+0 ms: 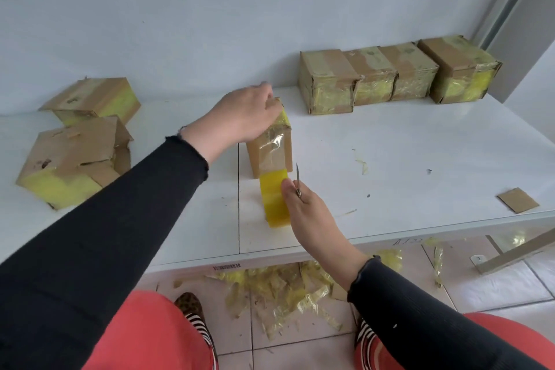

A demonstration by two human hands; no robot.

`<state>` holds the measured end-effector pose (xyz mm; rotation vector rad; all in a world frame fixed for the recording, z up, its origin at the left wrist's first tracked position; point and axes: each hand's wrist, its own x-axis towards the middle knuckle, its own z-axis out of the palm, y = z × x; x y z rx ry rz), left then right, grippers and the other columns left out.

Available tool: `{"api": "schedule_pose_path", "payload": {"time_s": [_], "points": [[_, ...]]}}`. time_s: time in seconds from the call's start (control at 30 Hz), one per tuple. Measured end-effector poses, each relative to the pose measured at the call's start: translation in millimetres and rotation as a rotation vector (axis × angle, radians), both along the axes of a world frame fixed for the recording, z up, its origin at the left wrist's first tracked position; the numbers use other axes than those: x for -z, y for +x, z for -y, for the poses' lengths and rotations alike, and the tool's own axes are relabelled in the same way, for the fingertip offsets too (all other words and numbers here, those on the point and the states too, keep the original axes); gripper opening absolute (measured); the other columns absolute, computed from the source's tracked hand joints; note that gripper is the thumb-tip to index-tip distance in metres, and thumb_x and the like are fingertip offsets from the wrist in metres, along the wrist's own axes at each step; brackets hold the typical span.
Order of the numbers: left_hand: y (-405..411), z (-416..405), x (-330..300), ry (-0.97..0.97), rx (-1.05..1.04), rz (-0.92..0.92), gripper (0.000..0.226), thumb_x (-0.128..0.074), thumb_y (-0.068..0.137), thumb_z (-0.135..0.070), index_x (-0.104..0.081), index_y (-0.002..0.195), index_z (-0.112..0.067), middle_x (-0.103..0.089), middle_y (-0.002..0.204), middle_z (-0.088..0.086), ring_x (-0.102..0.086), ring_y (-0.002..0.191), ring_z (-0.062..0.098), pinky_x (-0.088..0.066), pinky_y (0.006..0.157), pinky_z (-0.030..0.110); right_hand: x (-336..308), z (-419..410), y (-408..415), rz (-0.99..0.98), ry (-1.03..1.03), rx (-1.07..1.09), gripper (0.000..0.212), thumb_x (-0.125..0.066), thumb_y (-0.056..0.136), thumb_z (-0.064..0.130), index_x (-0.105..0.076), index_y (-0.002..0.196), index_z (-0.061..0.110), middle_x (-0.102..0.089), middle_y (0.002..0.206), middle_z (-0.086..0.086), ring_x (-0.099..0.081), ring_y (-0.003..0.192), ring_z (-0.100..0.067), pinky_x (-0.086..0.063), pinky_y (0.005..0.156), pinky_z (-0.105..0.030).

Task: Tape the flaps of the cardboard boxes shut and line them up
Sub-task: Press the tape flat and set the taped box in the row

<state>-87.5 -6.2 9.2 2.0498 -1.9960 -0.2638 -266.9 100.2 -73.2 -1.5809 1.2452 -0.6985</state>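
Observation:
A small cardboard box (271, 153) stands in the middle of the white table (390, 159). My left hand (243, 117) lies on its top, fingers curled over the far edge. A strip of clear tape runs down the box's front to a yellow tape roll (274, 201). My right hand (303, 207) grips that roll from the right and also holds a thin metal blade (298, 179) pointing up. Several taped boxes (396, 75) stand in a row at the back right. Two boxes (75, 141) with loose flaps lie at the left.
A cardboard scrap (518, 200) lies near the table's right front edge, with bits of tape (362, 165) on the surface. Crumpled yellow tape waste (288, 288) litters the tiled floor under the table. A wall rises right behind the boxes.

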Motion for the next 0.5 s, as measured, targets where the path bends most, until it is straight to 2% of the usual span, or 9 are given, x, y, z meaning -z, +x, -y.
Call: {"api": "schedule_pose_path", "payload": {"time_s": [0.07,0.13,0.2,0.27,0.33,0.4,0.5], "points": [[-25,-3,14,0.01,-0.06,0.208,0.079,-0.026,0.098,-0.074,-0.042,0.151,-0.017,-0.053,0.145,0.014,-0.044,0.135,0.034,-0.039,0.104,0.044,1,-5,2,0.065,0.024,-0.005,0.038,-0.033,0.108,0.05,-0.04,0.076,0.031,-0.045,0.058,0.013,-0.04,0.058,-0.005,-0.032,0.064,-0.033],[-40,-8,34,-0.108,-0.076,0.381,0.093,-0.02,0.092,-0.084,-0.038,0.154,-0.016,-0.05,0.148,0.015,-0.041,0.139,0.036,-0.034,0.112,0.047,1,-8,5,0.135,0.029,-0.038,0.033,-0.034,0.108,0.049,-0.045,0.089,0.025,-0.052,0.068,0.005,-0.051,0.065,-0.014,-0.037,0.067,-0.038],[-39,-6,46,-0.236,-0.06,0.427,0.089,-0.02,0.095,-0.08,-0.044,0.151,-0.016,-0.05,0.152,0.013,-0.041,0.142,0.034,-0.033,0.115,0.046,2,-10,7,0.175,0.031,-0.08,0.03,-0.037,0.11,0.04,-0.047,0.103,0.012,-0.058,0.086,-0.016,-0.065,0.091,-0.037,-0.046,0.077,-0.047],[-29,2,51,-0.279,-0.028,0.409,0.084,-0.018,0.098,-0.076,-0.048,0.15,-0.018,-0.048,0.156,0.011,-0.04,0.147,0.033,-0.034,0.116,0.047,5,-10,10,0.237,0.092,-0.056,0.034,-0.039,0.111,0.03,-0.048,0.112,-0.002,-0.064,0.105,-0.029,-0.057,0.109,-0.05,-0.048,0.091,-0.053],[-21,6,53,-0.288,-0.005,0.416,0.082,-0.015,0.098,-0.075,-0.05,0.148,-0.02,-0.047,0.158,0.01,-0.04,0.148,0.031,-0.035,0.115,0.046,5,-11,14,0.281,0.166,-0.037,0.038,-0.039,0.111,0.026,-0.046,0.122,-0.01,-0.057,0.12,-0.038,-0.055,0.114,-0.051,-0.043,0.1,-0.059],[-21,7,54,-0.288,-0.001,0.421,0.079,-0.016,0.098,-0.074,-0.05,0.149,-0.023,-0.045,0.16,0.008,-0.038,0.149,0.028,-0.034,0.116,0.045,4,-13,17,0.304,0.189,-0.034,0.04,-0.039,0.111,0.026,-0.045,0.126,-0.011,-0.055,0.123,-0.039,-0.058,0.114,-0.048,-0.042,0.099,-0.059],[-23,5,50,-0.244,0.012,0.342,0.078,-0.022,0.098,-0.077,-0.04,0.157,-0.028,-0.035,0.166,0.005,-0.027,0.155,0.026,-0.024,0.124,0.044,5,-18,20,0.305,0.205,-0.042,0.039,-0.039,0.111,0.026,-0.044,0.124,-0.01,-0.053,0.125,-0.041,-0.052,0.115,-0.055,-0.043,0.099,-0.061]]}}
